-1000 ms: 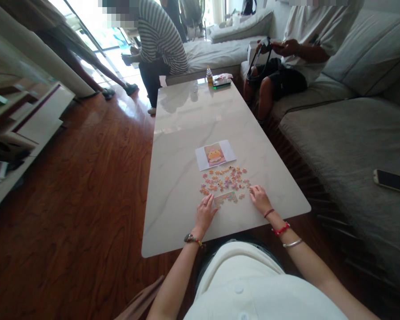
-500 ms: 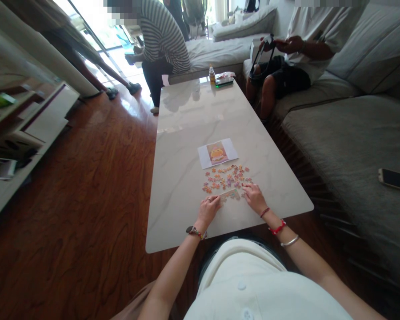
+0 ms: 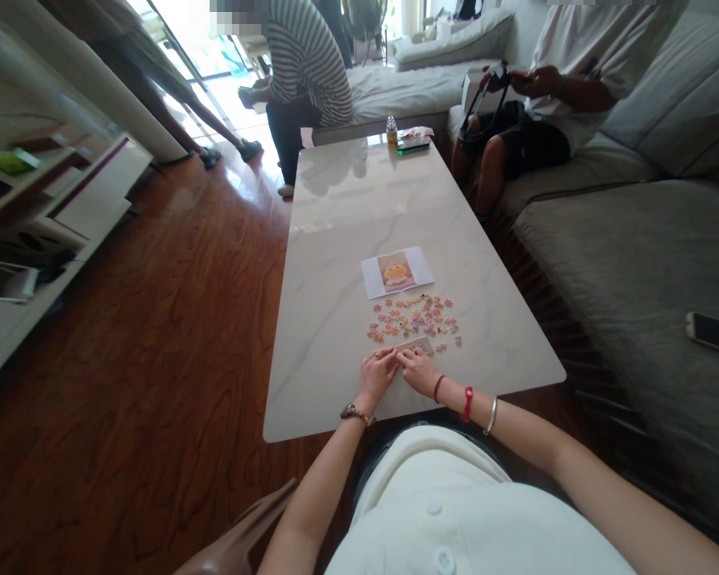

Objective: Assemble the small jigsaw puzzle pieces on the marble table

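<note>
A short joined strip of jigsaw puzzle (image 3: 420,345) lies near the front of the table, partly covered by my fingers. At its left end my left hand (image 3: 377,375) has its fingers closed on the strip's edge. Right beside it, my right hand (image 3: 418,372) is bent inward with its fingertips pinched together, almost touching the left ones. What lies between the right fingertips is hidden. Loose puzzle pieces (image 3: 416,321), orange, pink and purple, are scattered just beyond the strip. Behind them lies a paper sheet with a printed picture of a yellow figure (image 3: 396,272).
The white marbled table (image 3: 335,319) has a bottle (image 3: 391,130) and a dark flat item (image 3: 413,148) at its far end. One person sits on the sofa (image 3: 623,255) at the right, another in stripes (image 3: 305,64) at the far left. A phone (image 3: 716,332) lies on the sofa.
My right hand has moved left from the loose pieces at the strip's right side to its left end, beside my left hand. My left hand stays at the strip. The view has shifted slightly.
</note>
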A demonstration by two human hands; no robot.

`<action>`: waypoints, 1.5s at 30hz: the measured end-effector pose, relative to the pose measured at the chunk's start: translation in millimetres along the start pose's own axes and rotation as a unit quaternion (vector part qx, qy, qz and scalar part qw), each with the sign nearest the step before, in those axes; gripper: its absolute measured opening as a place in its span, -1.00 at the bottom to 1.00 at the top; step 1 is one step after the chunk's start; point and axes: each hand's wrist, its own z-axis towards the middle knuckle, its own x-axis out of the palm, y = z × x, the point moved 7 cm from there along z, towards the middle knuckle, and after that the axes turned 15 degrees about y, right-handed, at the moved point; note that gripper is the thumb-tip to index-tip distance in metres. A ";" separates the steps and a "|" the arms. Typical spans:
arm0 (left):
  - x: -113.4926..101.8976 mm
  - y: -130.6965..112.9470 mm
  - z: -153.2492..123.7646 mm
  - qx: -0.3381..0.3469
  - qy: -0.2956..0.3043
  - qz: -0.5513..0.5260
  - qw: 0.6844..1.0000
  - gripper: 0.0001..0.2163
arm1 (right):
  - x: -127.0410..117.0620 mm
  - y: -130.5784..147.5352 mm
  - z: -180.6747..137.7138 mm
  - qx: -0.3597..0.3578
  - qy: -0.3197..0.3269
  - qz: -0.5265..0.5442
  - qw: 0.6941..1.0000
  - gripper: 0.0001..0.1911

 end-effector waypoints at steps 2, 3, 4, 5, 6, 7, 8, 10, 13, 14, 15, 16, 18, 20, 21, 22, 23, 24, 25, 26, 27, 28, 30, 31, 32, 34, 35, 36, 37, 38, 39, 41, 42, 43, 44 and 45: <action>0.2 -0.5 -1.2 -0.006 -0.006 -0.005 1.000 -0.70 | -5.6 -6.7 0.3 -0.003 -0.004 0.020 1.000 -0.73; 0.2 -0.4 -1.7 -0.010 -0.011 -0.008 1.000 -0.70 | -8.2 -9.8 -0.3 -0.009 -0.010 0.031 0.999 -0.72; 0.0 -0.1 -2.3 -0.016 -0.016 -0.011 1.000 -0.70 | -10.3 -12.0 -1.5 -0.022 -0.017 0.038 0.999 -0.70; -0.2 0.3 -2.7 -0.021 -0.021 -0.014 0.999 -0.70 | -11.4 -13.1 -2.9 -0.037 -0.023 0.041 0.998 -0.70; -0.5 0.5 -3.0 -0.026 -0.024 -0.016 0.999 -0.71 | -11.6 -13.7 -4.3 -0.050 -0.028 0.041 0.998 -0.70; -0.9 0.2 -3.3 -0.028 -0.026 -0.017 0.999 -0.71 | -10.8 -13.9 -5.3 -0.057 -0.031 0.040 0.997 -0.71; -1.5 -0.5 -3.5 -0.026 -0.028 -0.018 0.999 -0.71 | -9.4 -13.9 -5.9 -0.060 -0.032 0.039 0.997 -0.73; -2.7 -2.6 -3.7 -0.019 -0.025 -0.016 0.999 -0.71 | -6.9 -14.5 -5.1 -0.054 -0.033 0.040 0.997 -0.78; -4.9 -4.2 -4.3 -0.015 -0.025 -0.014 0.999 -0.72 | -7.4 -16.2 0.4 -0.049 -0.024 0.044 0.998 -0.83; -5.5 -4.3 -4.6 -0.014 -0.026 -0.013 0.999 -0.72 | -8.6 -17.1 3.0 -0.052 -0.018 0.043 0.998 -0.84; -5.8 -4.2 -4.7 -0.013 -0.027 -0.012 0.999 -0.72 | -10.2 -18.4 5.7 -0.057 -0.013 0.040 0.998 -0.84; -5.6 -3.9 -4.8 -0.013 -0.026 -0.012 1.000 -0.72 | -12.0 -20.0 8.4 -0.060 -0.009 0.037 0.998 -0.83; -4.3 -2.9 -4.7 -0.012 -0.023 -0.011 1.000 -0.72 | -14.6 -24.4 12.9 -0.060 -0.004 0.032 0.998 -0.81; -3.1 -1.9 -4.7 -0.012 -0.023 -0.011 1.000 -0.72 | -14.7 -28.0 15.6 -0.059 -0.003 0.035 0.998 -0.86; -2.7 -1.6 -4.7 -0.010 -0.025 -0.011 1.000 -0.72 | -13.8 -29.1 16.1 -0.060 -0.003 0.039 0.997 -0.86; -2.6 -1.5 -4.8 -0.009 -0.028 -0.011 0.999 -0.72 | -12.8 -29.7 16.2 -0.062 -0.005 0.043 0.997 -0.84; -2.6 -1.3 -4.8 -0.009 -0.031 -0.010 0.999 -0.72 | -11.6 -29.9 15.8 -0.064 -0.008 0.046 0.997 -0.83; -2.6 -1.2 -4.8 -0.009 -0.033 -0.009 0.999 -0.72 | -10.6 -29.8 15.3 -0.065 -0.011 0.047 0.997 -0.81; -2.6 -1.2 -4.7 -0.009 -0.033 -0.008 0.999 -0.73 | -9.9 -29.5 14.8 -0.066 -0.013 0.047 0.997 -0.80; -2.6 -1.2 -4.5 -0.009 -0.031 -0.006 0.999 -0.73 | -9.4 -28.8 14.4 -0.067 -0.014 0.047 0.997 -0.79; -2.7 -1.3 -4.4 -0.009 -0.029 -0.005 1.000 -0.73 | -9.3 -28.1 14.1 -0.068 -0.013 0.047 0.997 -0.79; -2.7 -1.4 -4.4 -0.008 -0.026 -0.004 1.000 -0.73 | -9.7 -27.2 13.9 -0.068 -0.011 0.047 0.997 -0.78; -2.8 -1.3 -4.5 -0.006 -0.020 -0.005 1.000 -0.72 | -11.5 -24.9 12.7 -0.075 -0.010 0.051 0.996 -0.81; -2.9 -0.9 -4.5 -0.005 -0.018 -0.007 1.000 -0.71 | -13.0 -24.3 10.8 -0.081 -0.013 0.057 0.995 -0.83; -2.9 -0.2 -4.5 -0.004 -0.016 -0.010 1.000 -0.69 | -15.0 -25.2 7.6 -0.083 -0.023 0.067 0.994 -0.83; -2.5 2.0 -3.6 -0.003 -0.009 -0.018 1.000 -0.65 | -20.1 -36.3 -4.3 -0.053 -0.070 0.102 0.991 -0.81; -2.0 3.4 -2.8 -0.003 -0.003 -0.022 1.000 -0.64 | -22.1 -47.1 -13.7 -0.020 -0.103 0.123 0.987 -0.79; -1.4 4.8 -1.6 -0.003 0.003 -0.027 1.000 -0.62 | -23.3 -61.6 -25.8 0.028 -0.141 0.144 0.979 -0.77; -0.9 6.3 -0.4 -0.006 0.008 -0.031 0.999 -0.61 | -22.5 -76.2 -39.3 0.072 -0.170 0.158 0.970 -0.76; -0.6 7.5 0.8 -0.009 0.012 -0.033 0.999 -0.60 | -20.7 -90.9 -53.7 0.112 -0.193 0.167 0.960 -0.74; -0.4 8.1 1.8 -0.012 0.013 -0.034 0.999 -0.59 | -17.9 -105.1 -68.0 0.151 -0.207 0.169 0.952 -0.73; -0.9 6.8 2.8 -0.013 0.006 -0.030 0.999 -0.58 | -12.2 -129.3 -94.0 0.221 -0.222 0.157 0.937 -0.69; -1.3 4.5 2.5 -0.010 -0.001 -0.024 1.000 -0.58 | -9.7 -137.5 -103.4 0.244 -0.221 0.147 0.933 -0.66; -1.5 1.4 1.6 -0.005 -0.009 -0.015 1.000 -0.59 | -7.6 -142.5 -109.6 0.256 -0.215 0.137 0.932 -0.63; -1.0 -2.6 0.4 0.002 -0.015 -0.002 1.000 -0.60 | -5.7 -144.3 -112.1 0.258 -0.204 0.129 0.936 -0.61; 0.4 -7.2 -1.2 0.012 -0.016 0.013 1.000 -0.62 | -3.9 -143.2 -111.5 0.251 -0.190 0.122 0.941 -0.59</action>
